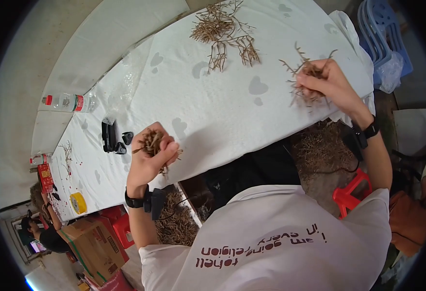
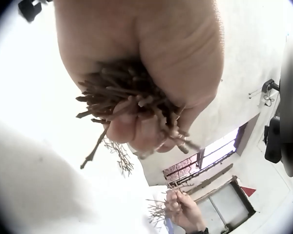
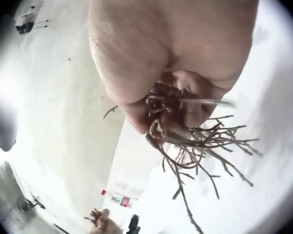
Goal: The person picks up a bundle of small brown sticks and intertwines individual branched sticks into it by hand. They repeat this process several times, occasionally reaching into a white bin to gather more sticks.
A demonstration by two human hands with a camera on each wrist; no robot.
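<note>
My left hand [image 1: 151, 154] grips a tight bundle of short brown twigs [image 2: 122, 90] over the near edge of the white-covered table [image 1: 222, 111]. The cut-looking ends poke out past the curled fingers in the left wrist view. Farther right, my right hand [image 1: 330, 83] holds a looser clump of branching twigs [image 3: 200, 146] above the table, with thin forked tips spreading beyond the fingers. At the table's far side lies a loose heap of similar branching twigs [image 1: 218, 29].
A black case [image 1: 108, 136] with small black pieces sits left of my left hand. Beyond are a plastic bottle [image 1: 65, 102] and yellow tape roll [image 1: 78, 203]. Below the table are twig piles [image 1: 319, 145] and a red stool [image 1: 352, 193]. Blue stools [image 1: 385, 39] stand right; another person [image 1: 48, 235] is far left.
</note>
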